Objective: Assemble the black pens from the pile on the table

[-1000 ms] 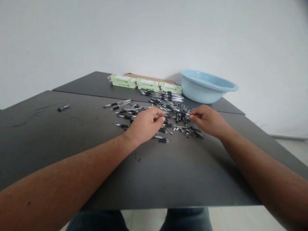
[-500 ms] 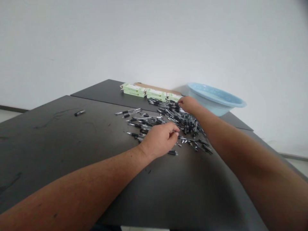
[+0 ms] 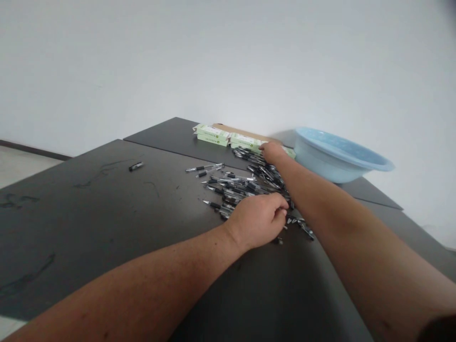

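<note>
A loose heap of pens point(image 3: 237, 190) with black grips and silvery tips covers the middle of the dark table. Over the near right part of it is my left hand point(image 3: 260, 218), fingers curled in and thumb pressed close; anything between them is hidden. My right hand point(image 3: 273, 153) reaches to the far end of the heap, beside the green boxes point(image 3: 213, 136). Its fingers are pinched together and point down at the pens there; whether they grip one I cannot make out. Small silvery pen tips point(image 3: 292, 221) lie just right of my left hand.
A light blue basin point(image 3: 329, 156) stands at the back right. Behind the boxes lies a flat brown board point(image 3: 245, 133). One short pen piece point(image 3: 136, 166) lies apart on the left. A seam crosses the dark table point(image 3: 117, 213), and a white wall rises behind it.
The view has turned a little left, so the table's things appear farther right. Against the heap, my right hand has moved left along the boxes; my left hand has come slightly nearer me.
</note>
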`<state>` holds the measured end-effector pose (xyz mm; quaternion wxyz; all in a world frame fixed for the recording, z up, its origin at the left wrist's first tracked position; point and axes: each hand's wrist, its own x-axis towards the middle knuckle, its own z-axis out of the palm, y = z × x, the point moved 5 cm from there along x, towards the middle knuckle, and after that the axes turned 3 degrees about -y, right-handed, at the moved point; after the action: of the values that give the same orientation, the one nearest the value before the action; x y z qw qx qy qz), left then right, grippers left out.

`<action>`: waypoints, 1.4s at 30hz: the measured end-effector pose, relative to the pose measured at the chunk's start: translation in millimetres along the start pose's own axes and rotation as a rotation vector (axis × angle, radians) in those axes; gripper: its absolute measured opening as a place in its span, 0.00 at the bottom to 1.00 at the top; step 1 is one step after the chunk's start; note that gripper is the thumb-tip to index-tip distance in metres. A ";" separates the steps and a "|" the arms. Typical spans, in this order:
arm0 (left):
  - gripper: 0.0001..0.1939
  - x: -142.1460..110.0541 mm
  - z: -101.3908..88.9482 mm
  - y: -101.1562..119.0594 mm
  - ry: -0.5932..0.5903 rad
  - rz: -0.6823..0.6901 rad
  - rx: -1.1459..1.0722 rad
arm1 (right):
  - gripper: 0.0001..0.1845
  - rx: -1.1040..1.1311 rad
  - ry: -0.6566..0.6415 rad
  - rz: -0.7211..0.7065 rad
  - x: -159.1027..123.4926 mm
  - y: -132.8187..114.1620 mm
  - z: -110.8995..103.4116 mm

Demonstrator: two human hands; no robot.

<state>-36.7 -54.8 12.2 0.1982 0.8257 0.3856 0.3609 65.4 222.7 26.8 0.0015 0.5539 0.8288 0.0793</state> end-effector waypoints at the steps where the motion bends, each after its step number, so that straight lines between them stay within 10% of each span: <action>1: 0.09 -0.1 0.0 0.1 0.002 0.005 -0.001 | 0.20 0.001 0.029 0.010 -2.7 3.1 -3.3; 19: 0.09 3.4 -2.8 -3.5 0.054 0.006 0.026 | 0.20 0.226 0.383 0.049 -244.6 72.1 -51.1; 28: 0.10 3.9 -6.3 -5.7 0.089 0.004 0.044 | 0.17 0.263 0.353 -0.081 -269.4 75.8 -3.9; 42: 0.09 5.3 -9.5 -8.9 0.117 0.008 0.113 | 0.15 0.157 0.127 -0.214 -267.3 20.3 4.3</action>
<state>-45.8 -44.7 15.4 0.1271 0.8145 0.4131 0.3871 187.8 -14.7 2.4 -0.0858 0.4546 0.8852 0.0485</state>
